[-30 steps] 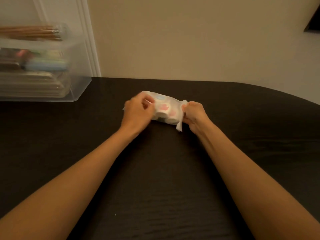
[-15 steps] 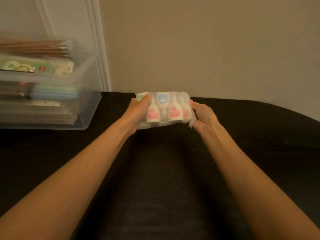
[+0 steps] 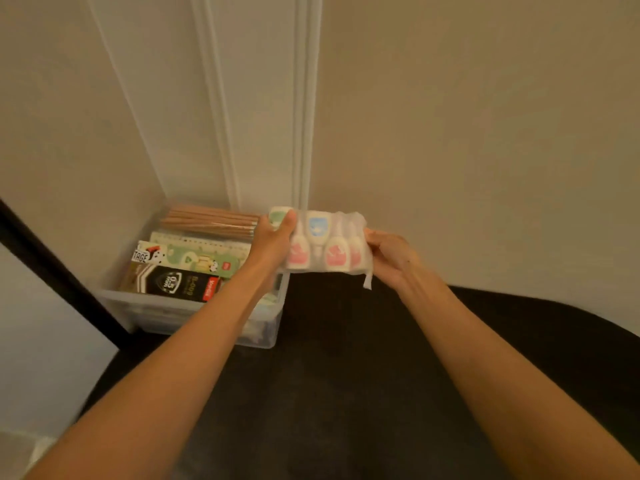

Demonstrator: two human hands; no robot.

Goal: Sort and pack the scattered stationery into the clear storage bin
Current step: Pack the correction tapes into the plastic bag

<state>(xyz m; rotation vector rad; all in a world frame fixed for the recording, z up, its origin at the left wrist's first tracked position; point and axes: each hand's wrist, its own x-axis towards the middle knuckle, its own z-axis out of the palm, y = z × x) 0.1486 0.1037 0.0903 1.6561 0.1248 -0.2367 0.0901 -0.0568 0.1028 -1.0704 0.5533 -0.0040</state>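
While both hands grip it by its ends, left hand (image 3: 273, 241) and right hand (image 3: 391, 255), the clear pack of pastel correction tapes (image 3: 325, 244) hangs above the table (image 3: 346, 375), beside the clear storage bin (image 3: 194, 311).

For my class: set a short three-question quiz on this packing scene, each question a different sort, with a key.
1. True or false: the clear pack already lies inside the clear storage bin.
2. What lies at the bin's far end? A) wooden pencils B) scissors C) a stapler
3. Fill in: the pack's end over the bin is gripped by the ___ hand.
Key: 1 false, both hands hold it up; 2 A; 3 left hand, the right hand grips the other end.
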